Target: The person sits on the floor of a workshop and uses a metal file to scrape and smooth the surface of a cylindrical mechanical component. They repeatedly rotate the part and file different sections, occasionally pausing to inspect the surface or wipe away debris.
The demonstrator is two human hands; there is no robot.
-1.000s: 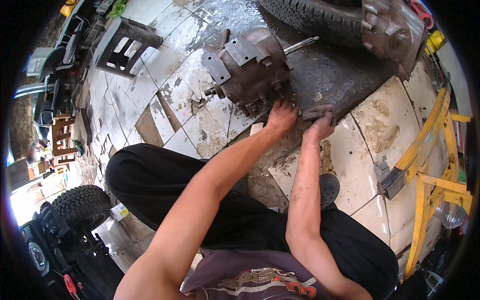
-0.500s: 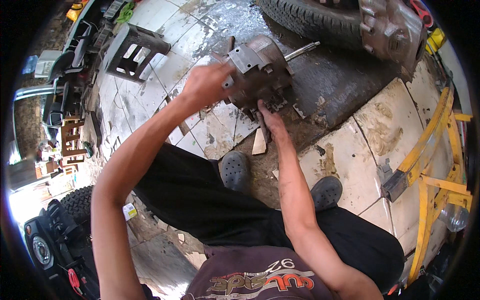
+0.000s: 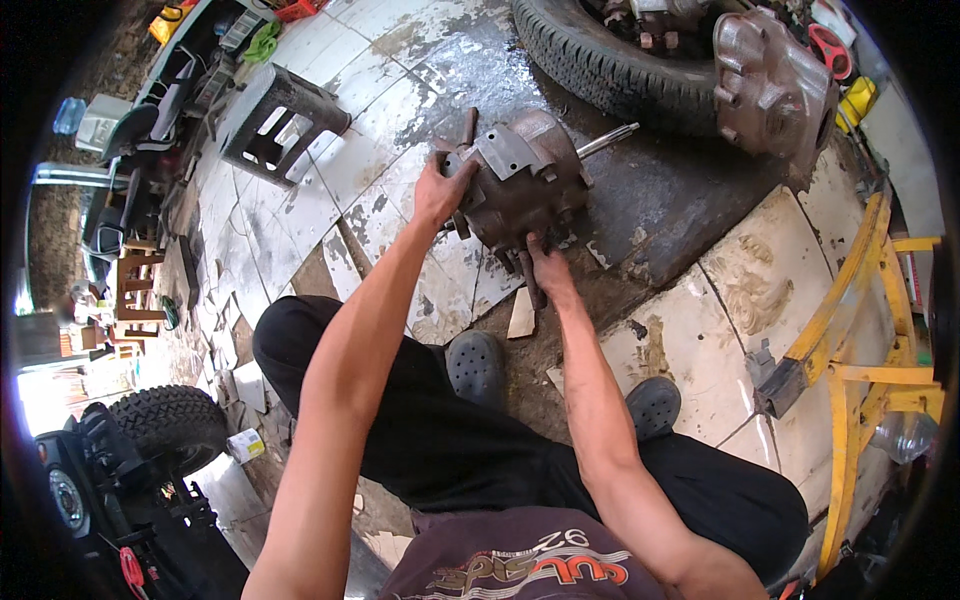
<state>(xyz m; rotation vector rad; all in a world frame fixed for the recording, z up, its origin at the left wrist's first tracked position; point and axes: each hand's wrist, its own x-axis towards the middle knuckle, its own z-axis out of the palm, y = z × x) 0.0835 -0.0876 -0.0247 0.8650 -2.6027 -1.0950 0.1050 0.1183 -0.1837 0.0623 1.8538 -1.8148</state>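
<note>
A brown, grimy gearbox (image 3: 520, 195) sits on the floor in front of me, a pale flat metal plate (image 3: 507, 150) on its top. From its right end a bright splined shaft (image 3: 608, 140) sticks out, and a short brown rod (image 3: 470, 127) stands up at its far left. My left hand (image 3: 442, 190) grips the gearbox's left end, thumb near the plate and fingers over the edge. At the near lower side, my right hand (image 3: 550, 272) holds the housing with its thumb up; its other fingers are mostly hidden.
A large tyre (image 3: 620, 85) lies beyond the gearbox, with another brown metal housing (image 3: 770, 90) beside it. A dark plastic stool (image 3: 280, 125) stands at the far left. On the right is a yellow metal stand (image 3: 840, 370). A small wood piece (image 3: 521, 313) lies near my feet.
My left hand, blurred over the gearbox's left end before, now rests gripping it, with the left elbow moved inward. My right hand keeps its place on the gearbox. The view has shifted slightly.
</note>
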